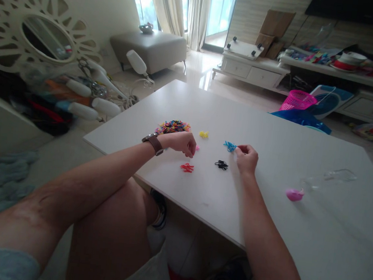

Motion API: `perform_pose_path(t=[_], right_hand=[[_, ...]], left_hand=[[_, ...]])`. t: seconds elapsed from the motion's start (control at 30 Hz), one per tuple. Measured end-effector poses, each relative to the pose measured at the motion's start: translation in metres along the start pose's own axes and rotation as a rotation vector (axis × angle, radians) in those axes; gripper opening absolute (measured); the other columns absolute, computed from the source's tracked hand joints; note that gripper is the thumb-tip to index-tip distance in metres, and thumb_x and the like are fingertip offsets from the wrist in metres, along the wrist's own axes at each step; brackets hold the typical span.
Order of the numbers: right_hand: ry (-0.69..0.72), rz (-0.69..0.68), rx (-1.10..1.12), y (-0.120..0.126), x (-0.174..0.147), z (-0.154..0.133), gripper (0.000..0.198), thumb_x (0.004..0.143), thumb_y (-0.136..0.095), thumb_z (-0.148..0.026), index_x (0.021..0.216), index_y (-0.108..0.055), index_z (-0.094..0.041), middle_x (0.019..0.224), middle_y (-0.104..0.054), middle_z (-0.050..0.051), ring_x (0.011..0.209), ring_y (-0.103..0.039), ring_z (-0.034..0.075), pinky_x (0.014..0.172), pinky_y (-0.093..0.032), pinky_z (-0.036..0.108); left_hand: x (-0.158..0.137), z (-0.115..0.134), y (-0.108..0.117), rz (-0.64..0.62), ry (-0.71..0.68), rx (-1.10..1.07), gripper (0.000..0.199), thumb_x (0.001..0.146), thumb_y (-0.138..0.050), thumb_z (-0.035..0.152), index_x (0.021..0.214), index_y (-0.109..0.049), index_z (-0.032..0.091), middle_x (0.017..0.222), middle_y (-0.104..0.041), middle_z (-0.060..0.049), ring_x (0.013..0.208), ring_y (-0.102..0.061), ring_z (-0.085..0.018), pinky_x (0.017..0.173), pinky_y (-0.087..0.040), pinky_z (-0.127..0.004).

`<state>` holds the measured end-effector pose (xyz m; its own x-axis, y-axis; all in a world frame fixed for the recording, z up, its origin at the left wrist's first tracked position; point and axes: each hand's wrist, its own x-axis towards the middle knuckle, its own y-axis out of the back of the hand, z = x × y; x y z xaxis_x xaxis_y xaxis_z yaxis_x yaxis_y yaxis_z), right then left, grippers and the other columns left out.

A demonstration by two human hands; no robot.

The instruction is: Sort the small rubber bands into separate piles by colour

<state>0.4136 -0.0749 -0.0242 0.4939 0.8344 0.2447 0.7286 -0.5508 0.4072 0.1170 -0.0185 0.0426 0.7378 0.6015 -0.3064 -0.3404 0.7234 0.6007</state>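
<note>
A mixed heap of small colourful rubber bands [174,125] lies partly behind my left wrist. My left hand [186,143] hangs just above the table, fingers closed and pointing down. A reddish speck shows at its fingertips, too small to make out. Below it is a little cluster of red rubber bands [187,168]; a pink bit [197,148] lies beside it. My right hand [248,158] pinches the edge of the blue rubber bands [229,146]. Black rubber bands [221,165] lie near that hand, and yellow ones [203,134] sit farther back.
The white table [287,149] carries a pink rounded object [294,194] and a clear plastic container [329,179] on the right. Beyond the table are a pink basket [297,100] and a low TV cabinet [250,71]. A lamp with white shades [83,110] stands at the left.
</note>
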Motion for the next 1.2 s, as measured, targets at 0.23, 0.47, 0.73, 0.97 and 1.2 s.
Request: perform_pose_path(t=[0.23, 0.47, 0.73, 0.97, 1.2], right_hand=[[-0.012, 0.008, 0.008, -0.001, 0.001, 0.000, 0.013, 0.070, -0.063, -0.029, 0.074, -0.069, -0.019, 0.075, -0.070, 0.005, 0.073, -0.062, 0.022, 0.077, -0.051, 0.038], [-0.027, 0.011, 0.017, 0.000, 0.000, -0.001, 0.013, 0.069, -0.063, -0.029, 0.074, -0.070, -0.020, 0.075, -0.070, 0.005, 0.073, -0.062, 0.022, 0.077, -0.050, 0.038], [-0.019, 0.018, 0.024, -0.001, 0.003, 0.005, 0.013, 0.069, -0.064, -0.031, 0.073, -0.070, -0.021, 0.076, -0.070, 0.004, 0.073, -0.063, 0.022, 0.076, -0.050, 0.038], [-0.021, 0.011, 0.043, -0.002, 0.004, 0.007, 0.012, 0.069, -0.064, -0.031, 0.074, -0.070, -0.021, 0.077, -0.070, 0.004, 0.074, -0.064, 0.022, 0.075, -0.051, 0.038], [-0.025, 0.004, 0.042, -0.004, 0.004, 0.009, 0.013, 0.070, -0.064, -0.032, 0.075, -0.070, -0.021, 0.079, -0.071, 0.005, 0.076, -0.066, 0.023, 0.076, -0.052, 0.039]], left_hand=[[-0.003, 0.007, -0.003, -0.197, 0.078, 0.087, 0.021, 0.066, -0.082, 0.032, 0.080, -0.081, 0.017, 0.074, -0.077, -0.003, 0.067, -0.065, -0.014, 0.061, -0.043, -0.021], [-0.005, 0.010, -0.003, -0.187, 0.080, 0.065, 0.024, 0.078, -0.071, 0.036, 0.082, -0.079, 0.014, 0.077, -0.077, -0.005, 0.069, -0.066, -0.015, 0.062, -0.044, -0.022], [-0.012, 0.008, 0.013, -0.007, 0.094, 0.008, 0.020, 0.075, -0.072, 0.034, 0.075, -0.076, 0.015, 0.075, -0.075, -0.006, 0.072, -0.068, -0.017, 0.066, -0.049, -0.024], [-0.039, 0.000, 0.037, 0.387, 0.292, -0.017, 0.021, 0.070, -0.077, 0.032, 0.082, -0.077, 0.015, 0.068, -0.069, -0.003, 0.058, -0.056, -0.012, 0.054, -0.042, -0.023], [-0.042, -0.023, 0.039, 0.360, 0.401, 0.042, 0.028, 0.058, -0.081, 0.031, 0.083, -0.080, 0.018, 0.065, -0.067, 0.000, 0.060, -0.057, -0.015, 0.053, -0.042, -0.024]])
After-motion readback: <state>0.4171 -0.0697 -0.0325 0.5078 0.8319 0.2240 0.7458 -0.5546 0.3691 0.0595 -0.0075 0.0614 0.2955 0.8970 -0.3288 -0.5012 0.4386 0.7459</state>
